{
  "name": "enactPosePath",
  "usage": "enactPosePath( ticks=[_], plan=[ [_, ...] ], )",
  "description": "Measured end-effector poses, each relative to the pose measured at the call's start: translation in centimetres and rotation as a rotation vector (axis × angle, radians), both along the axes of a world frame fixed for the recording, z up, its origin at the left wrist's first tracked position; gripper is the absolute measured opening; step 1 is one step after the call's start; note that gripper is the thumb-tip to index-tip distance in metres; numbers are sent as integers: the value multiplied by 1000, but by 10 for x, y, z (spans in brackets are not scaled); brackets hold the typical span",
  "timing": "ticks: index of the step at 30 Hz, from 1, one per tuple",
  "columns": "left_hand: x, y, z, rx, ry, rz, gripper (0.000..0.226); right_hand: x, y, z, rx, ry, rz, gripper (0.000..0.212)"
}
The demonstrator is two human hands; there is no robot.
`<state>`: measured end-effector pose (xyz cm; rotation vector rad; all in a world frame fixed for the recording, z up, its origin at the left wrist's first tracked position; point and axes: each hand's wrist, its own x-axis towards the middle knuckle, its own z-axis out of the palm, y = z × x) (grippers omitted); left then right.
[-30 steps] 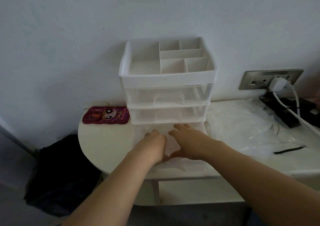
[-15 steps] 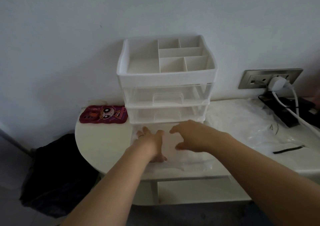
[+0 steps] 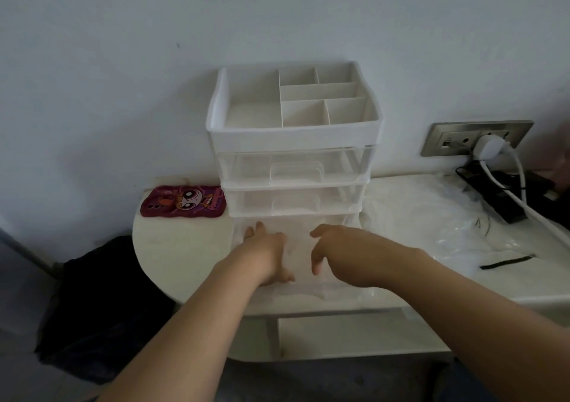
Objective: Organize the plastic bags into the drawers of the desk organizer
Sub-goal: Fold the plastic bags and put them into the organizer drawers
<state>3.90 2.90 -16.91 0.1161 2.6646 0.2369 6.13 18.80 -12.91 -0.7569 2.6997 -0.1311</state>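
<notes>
At lower centre of the frame, the clear bottom drawer point(image 3: 342, 292) of the white plastic desk organizer point(image 3: 293, 139) stands pulled out on the white table point(image 3: 172, 253), with a clear plastic bag point(image 3: 298, 244) inside. The left hand point(image 3: 265, 253) presses it with flat, straight fingers. The right hand point(image 3: 342, 250) arches over it with fingers loosely curled; I cannot tell whether they pinch it.

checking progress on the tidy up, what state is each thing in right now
top tray, empty
top drawer, closed
middle drawer, closed
bottom drawer, pulled out
plastic bag, lying in the bottom drawer
left hand, flat, pressing the bag
right hand, fingers curled over the bag, grip unclear
loose plastic bags, piled on the desk
white plug, in the wall socket
pink-cased phone, screen down on the desk
</notes>
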Motion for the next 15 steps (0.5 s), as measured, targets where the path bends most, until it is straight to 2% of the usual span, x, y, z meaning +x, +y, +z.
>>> enactPosePath(
  ticks=[3, 6, 9, 12, 15],
  plan=[
    [5, -5, 9, 92, 86, -26, 70, 0, 6, 1, -56, 33, -72, 43],
    [14, -6, 17, 171, 161, -81, 51, -3, 15, -4, -7, 74, -104, 41],
    [26, -3, 24, 242, 122, -139, 42, -1, 18, -11, 54, 100, -61, 38],
    [35, 1, 24, 290, 31, -178, 42, -2, 27, -5, -58, 234, -85, 29],
    [37, 3, 16, 263, 57, -200, 30, -4, 50, 12, -184, 312, -212, 24]
  ],
)
